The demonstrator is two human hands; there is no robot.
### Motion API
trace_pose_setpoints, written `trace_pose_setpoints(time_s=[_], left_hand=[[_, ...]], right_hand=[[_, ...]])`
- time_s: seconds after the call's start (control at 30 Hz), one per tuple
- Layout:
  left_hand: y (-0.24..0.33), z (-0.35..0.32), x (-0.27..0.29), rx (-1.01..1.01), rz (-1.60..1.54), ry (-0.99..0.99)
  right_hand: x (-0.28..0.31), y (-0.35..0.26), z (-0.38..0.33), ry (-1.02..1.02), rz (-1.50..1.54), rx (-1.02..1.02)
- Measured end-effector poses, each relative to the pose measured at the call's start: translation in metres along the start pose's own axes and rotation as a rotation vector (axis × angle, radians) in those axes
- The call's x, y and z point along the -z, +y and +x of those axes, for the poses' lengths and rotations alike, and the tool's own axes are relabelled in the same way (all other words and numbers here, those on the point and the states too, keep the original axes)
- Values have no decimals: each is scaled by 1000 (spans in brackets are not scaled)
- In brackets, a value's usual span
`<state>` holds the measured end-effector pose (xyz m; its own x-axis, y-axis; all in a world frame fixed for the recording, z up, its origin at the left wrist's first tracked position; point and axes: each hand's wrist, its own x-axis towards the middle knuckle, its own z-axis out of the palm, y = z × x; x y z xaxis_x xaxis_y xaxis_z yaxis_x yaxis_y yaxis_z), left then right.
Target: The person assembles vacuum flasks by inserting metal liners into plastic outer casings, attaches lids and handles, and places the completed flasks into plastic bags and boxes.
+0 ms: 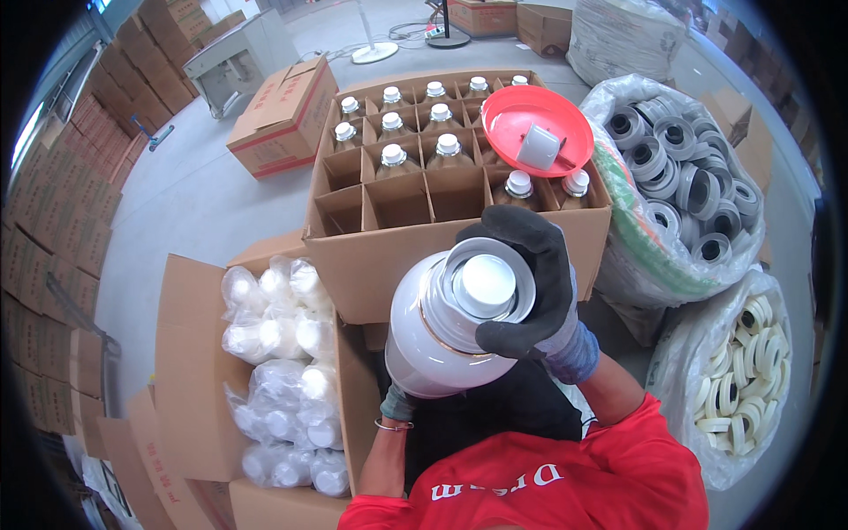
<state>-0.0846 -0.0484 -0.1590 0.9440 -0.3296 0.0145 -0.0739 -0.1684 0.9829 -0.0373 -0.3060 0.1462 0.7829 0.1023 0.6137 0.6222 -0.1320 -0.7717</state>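
A white glossy bottle with a white cap is held up before my chest, its top tilted toward the head view. Around its neck sits a grey plastic collar. My right hand, in a dark-palmed glove, curls around the collar's right side, thumb and fingers closed on it. My left hand is at the bottle's lower left side, supporting it; the bottle hides its fingers. Just beyond, an open divided carton holds several bottles with white caps, and some front compartments hold nothing.
A red dish with a grey cup rests on the carton's right corner. Sacks of grey collars and cream rings stand at right. Plastic-wrapped white bottles fill an open box at left. A closed carton sits behind.
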Motion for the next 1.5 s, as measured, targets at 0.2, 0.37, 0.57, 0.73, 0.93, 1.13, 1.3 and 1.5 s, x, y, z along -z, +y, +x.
trace_pose_setpoints(time_s=[0.2,0.37,0.57,0.73,0.93,1.13,1.3,1.5], left_hand=[[0,0,2,-1,4,25],[-2,-6,-9,14,-6,70],[-4,-22,-20,61,-38,89],[-7,-33,-19,110,-65,78],[-3,-35,-17,149,-93,85],[21,-2,9,187,-224,229],[112,35,83,191,-546,303],[338,111,63,416,308,-382]], right_hand=[[-8,-10,8,-89,178,-48],[2,-47,41,-356,-174,67],[-24,-25,48,-347,-25,8],[-36,6,69,-508,114,47],[-41,22,69,-641,352,52],[-7,23,36,-456,560,-55],[50,55,-67,152,430,-66],[34,39,-197,45,-1,-493]])
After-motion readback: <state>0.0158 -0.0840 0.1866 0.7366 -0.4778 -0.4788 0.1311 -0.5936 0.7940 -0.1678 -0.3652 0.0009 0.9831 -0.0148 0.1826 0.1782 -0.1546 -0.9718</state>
